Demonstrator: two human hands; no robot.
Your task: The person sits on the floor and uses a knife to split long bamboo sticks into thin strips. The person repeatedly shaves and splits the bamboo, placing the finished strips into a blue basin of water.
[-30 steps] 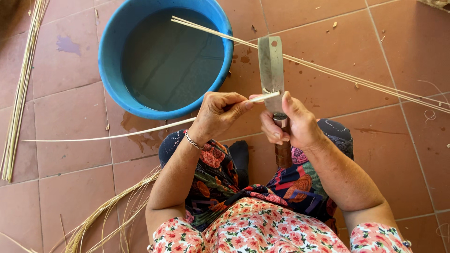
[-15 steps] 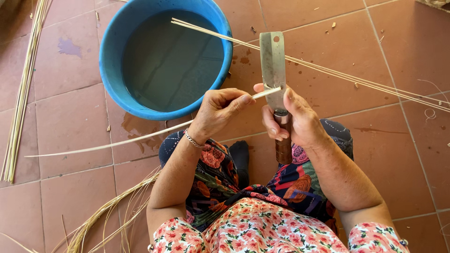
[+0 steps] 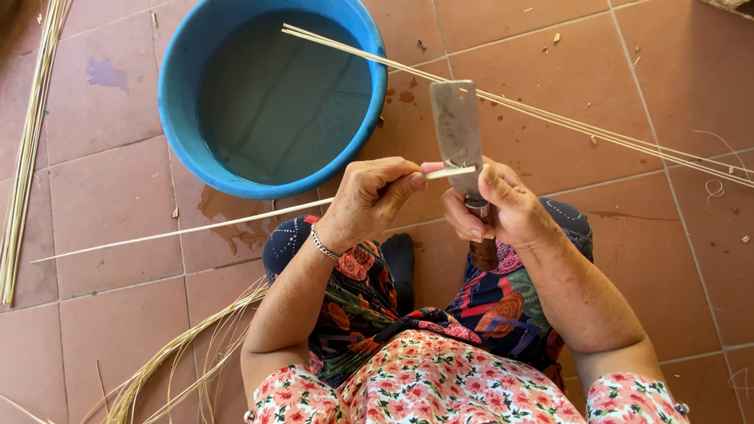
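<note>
My left hand (image 3: 375, 196) pinches a long thin pale cane strip (image 3: 181, 231) near its right end; the strip runs off to the left over the floor. My right hand (image 3: 503, 206) grips a cleaver (image 3: 458, 133) by its brown wooden handle, blade pointing away from me. The strip's tip lies across the flat grey blade, under my right thumb. Both hands are above my knees, which are covered by a patterned dark skirt.
A blue basin of water (image 3: 182, 129) stands on the red tiled floor ahead of me. Several long cane strips (image 3: 550, 115) rest across its rim and run right. A bundle of canes (image 3: 27, 149) lies at far left; curved fibres (image 3: 181, 353) lie lower left.
The cane strip has slid to the right through my left hand, its far left end swinging slightly. The cleaver and right hand stay almost in place.
</note>
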